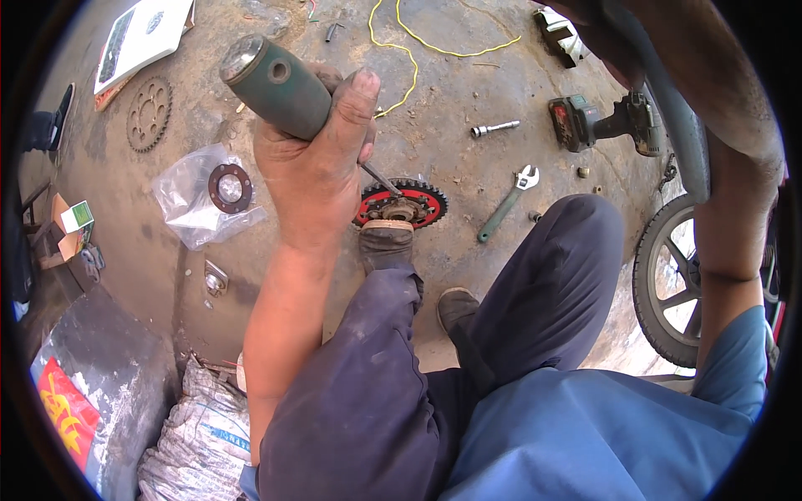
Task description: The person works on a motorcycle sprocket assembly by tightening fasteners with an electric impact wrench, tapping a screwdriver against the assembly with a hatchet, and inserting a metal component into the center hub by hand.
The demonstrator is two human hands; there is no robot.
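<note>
One screwdriver (280, 88) in left hand (313, 167); two sprockets (401, 203) (149, 113).

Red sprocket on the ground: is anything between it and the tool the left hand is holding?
Nothing visible. The left hand grips the green-handled tool, whose thin metal shaft runs straight down to the hub of the red sprocket. The shoe presses the sprocket's near edge, clear of the shaft's line.
</note>
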